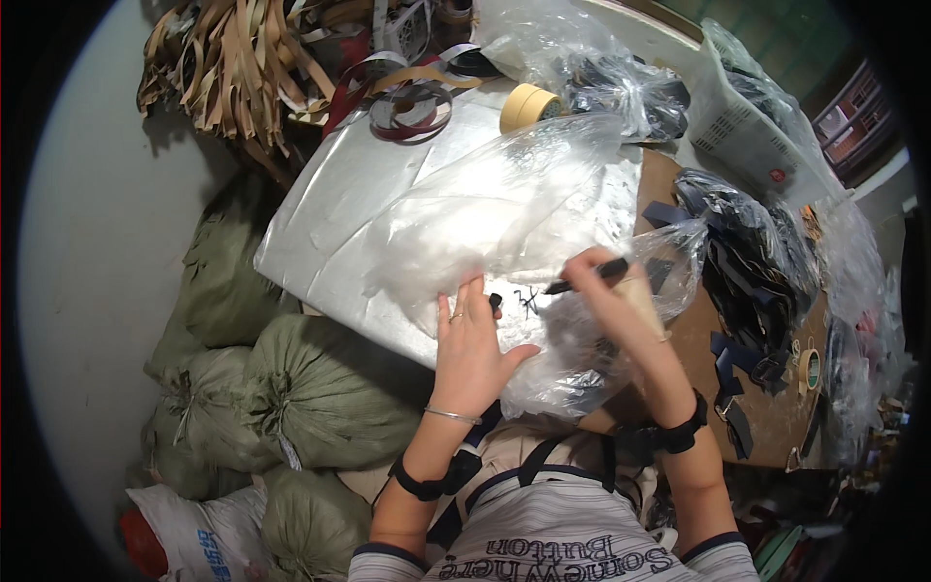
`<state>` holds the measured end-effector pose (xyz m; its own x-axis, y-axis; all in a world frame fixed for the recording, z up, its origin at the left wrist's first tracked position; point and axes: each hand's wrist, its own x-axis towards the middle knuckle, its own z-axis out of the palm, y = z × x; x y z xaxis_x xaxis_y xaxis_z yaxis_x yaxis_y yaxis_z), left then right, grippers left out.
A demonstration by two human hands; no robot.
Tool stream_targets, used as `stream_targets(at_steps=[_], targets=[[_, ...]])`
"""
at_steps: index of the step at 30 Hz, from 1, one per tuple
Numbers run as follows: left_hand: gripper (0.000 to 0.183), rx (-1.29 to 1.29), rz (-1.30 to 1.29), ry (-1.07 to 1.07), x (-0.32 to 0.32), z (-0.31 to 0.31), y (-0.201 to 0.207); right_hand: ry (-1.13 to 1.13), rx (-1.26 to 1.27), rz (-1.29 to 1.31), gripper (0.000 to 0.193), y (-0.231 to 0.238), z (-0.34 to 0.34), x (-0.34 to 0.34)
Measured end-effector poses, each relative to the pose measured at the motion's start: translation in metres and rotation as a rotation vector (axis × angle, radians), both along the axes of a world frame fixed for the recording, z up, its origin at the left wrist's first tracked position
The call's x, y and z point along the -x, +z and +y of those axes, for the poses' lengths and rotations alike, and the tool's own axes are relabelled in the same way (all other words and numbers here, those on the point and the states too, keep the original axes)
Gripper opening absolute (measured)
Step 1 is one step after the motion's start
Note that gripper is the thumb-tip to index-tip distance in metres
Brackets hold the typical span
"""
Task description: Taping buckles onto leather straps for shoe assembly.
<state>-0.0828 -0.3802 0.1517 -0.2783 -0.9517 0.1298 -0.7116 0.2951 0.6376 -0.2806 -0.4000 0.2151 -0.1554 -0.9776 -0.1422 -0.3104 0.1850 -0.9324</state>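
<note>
My right hand (603, 293) grips a black marker pen (561, 287), its tip pointing left, close to dark handwritten strokes (528, 301). A clear plastic bag (485, 209) spreads over the silvery work surface. My left hand (470, 339) lies on the near part of the bag with fingers stretched and thumb out to the right. A small black cap (496, 302) shows beside its index finger; I cannot tell if the fingers hold it. Crumpled clear plastic (562, 373) lies between my forearms, partly hidden by the right one.
Tape rolls (529, 107) and a ribbon coil (409, 114) sit at the back. Tan straps (242, 58) hang at far left. Bagged dark straps (752, 262) lie on brown board at right, below a white crate (756, 121). Green sacks (330, 388) stand left of the table.
</note>
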Motion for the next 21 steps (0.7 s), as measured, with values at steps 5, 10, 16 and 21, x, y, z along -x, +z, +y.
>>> stream_targets(at_steps=[5,10,16,21], targets=[[0.114,-0.026,-0.023,0.010,-0.004,0.003,0.004,-0.064,0.346,0.500,0.023,0.054,-0.034,0.078],[0.113,-0.033,-0.015,-0.010,-0.006,0.003,-0.003,0.497,-0.391,0.782,0.038,0.059,-0.048,0.112],[0.113,-0.021,-0.002,-0.037,-0.003,0.001,-0.004,0.494,-0.524,0.669,0.064,0.065,-0.032,0.106],[0.112,-0.067,0.052,-0.010,-0.003,-0.001,-0.001,0.749,-0.331,0.659,0.045,0.046,-0.014,0.123]])
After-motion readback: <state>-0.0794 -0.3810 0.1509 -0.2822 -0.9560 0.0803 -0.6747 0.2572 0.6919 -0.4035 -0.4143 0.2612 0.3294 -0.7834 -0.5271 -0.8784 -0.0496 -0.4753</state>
